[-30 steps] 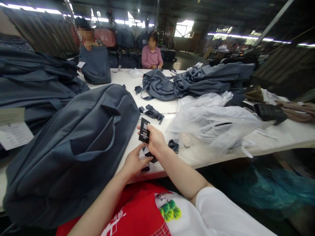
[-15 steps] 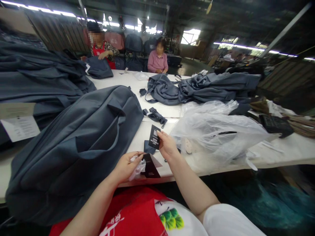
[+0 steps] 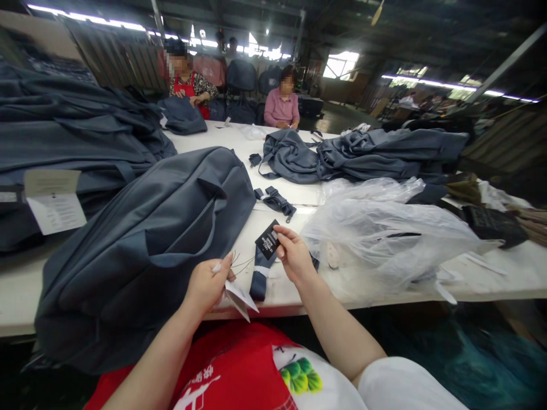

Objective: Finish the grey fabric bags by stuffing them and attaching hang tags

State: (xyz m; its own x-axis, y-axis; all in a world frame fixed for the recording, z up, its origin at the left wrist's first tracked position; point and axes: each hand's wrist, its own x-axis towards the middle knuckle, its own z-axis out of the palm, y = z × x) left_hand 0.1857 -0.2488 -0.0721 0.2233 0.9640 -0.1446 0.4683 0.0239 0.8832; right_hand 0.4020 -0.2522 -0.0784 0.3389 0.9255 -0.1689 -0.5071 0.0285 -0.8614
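Note:
My right hand (image 3: 294, 255) pinches a small black hang tag (image 3: 267, 240) with white print, held up over the white table's (image 3: 273, 199) near edge. My left hand (image 3: 209, 282) is closed on a white tag (image 3: 240, 298) and thin strings that run toward the black tag. Between the hands a dark blue strap piece (image 3: 257, 278) lies on the table. A large grey-blue bag (image 3: 141, 250) lies just left of my left hand.
A crumpled clear plastic bag (image 3: 384, 228) sits right of my right hand. More grey bags (image 3: 363, 154) and loose straps (image 3: 276, 200) lie farther back, and a stack of bags (image 3: 64, 136) at the left. Two other people work at the far end.
My left hand has lifted and now holds a white tag with strings instead of the dark card. My right hand tilted the black tag and moved slightly right.

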